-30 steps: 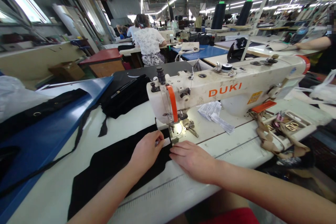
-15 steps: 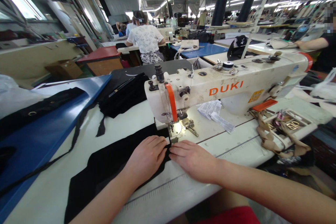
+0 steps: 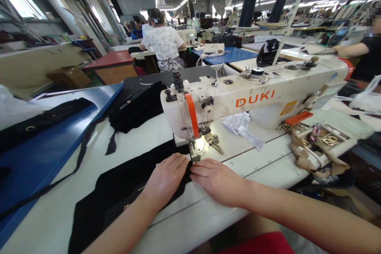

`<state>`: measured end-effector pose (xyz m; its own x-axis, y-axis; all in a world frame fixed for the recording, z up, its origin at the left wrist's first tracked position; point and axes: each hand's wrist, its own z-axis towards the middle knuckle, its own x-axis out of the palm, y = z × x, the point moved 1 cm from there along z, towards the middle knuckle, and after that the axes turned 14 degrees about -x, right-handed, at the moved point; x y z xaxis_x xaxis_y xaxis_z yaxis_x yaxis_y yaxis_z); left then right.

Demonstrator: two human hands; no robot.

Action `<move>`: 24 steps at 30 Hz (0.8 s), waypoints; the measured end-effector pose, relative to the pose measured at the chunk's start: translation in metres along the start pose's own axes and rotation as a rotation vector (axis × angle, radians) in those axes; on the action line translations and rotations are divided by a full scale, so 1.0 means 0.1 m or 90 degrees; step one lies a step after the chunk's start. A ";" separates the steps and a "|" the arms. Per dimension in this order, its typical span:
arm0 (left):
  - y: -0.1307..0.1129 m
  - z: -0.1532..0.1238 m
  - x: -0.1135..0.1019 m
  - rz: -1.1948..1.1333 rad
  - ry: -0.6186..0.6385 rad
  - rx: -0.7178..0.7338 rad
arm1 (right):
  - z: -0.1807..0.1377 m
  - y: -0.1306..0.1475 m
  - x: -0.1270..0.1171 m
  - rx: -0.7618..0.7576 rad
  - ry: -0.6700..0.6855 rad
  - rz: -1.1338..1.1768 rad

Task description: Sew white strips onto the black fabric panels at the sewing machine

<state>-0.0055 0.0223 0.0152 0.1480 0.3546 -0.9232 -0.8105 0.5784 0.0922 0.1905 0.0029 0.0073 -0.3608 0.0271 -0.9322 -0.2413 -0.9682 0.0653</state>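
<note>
My left hand (image 3: 166,177) is closed on a black fabric piece (image 3: 119,178) just in front of the sewing machine (image 3: 220,95). Its fingers press together at the cloth's right edge, and a small white bit shows by the fingertips. My right hand (image 3: 216,180) meets it from the other side, its fingers closed on the same edge; the thumb is hidden. The needle and presser foot (image 3: 195,143) stand right beyond the fingertips, under a small light. Beneath my left forearm a dark panel with a gold-coloured metal piece lies on the fabric.
White printed labels (image 3: 242,129) lie under the machine arm. On the right, a tray (image 3: 330,143) holds metal buckles and tan straps. Another black piece with a zipper (image 3: 135,107) rests behind the fabric. A co-worker (image 3: 162,43) sits ahead; another person's arm (image 3: 354,50) reaches in at right.
Both hands keep nearly the same place at the fabric edge. Less of the white bit shows at my left fingertips, and the gold-coloured piece has come into sight. The view has shifted slightly.
</note>
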 end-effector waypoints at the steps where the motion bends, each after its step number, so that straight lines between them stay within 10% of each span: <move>1: 0.00 0.00 0.00 0.002 0.001 -0.001 | 0.00 0.00 0.00 0.000 -0.001 0.000; 24: 0.01 -0.12 -0.02 -0.088 0.035 -0.066 | 0.19 -0.28 -0.05 0.107 0.026 -0.047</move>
<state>-0.0131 0.0134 0.0131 0.2339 0.2346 -0.9435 -0.8390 0.5391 -0.0740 0.1823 0.0350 0.0171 -0.3008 0.0828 -0.9501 -0.4135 -0.9090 0.0517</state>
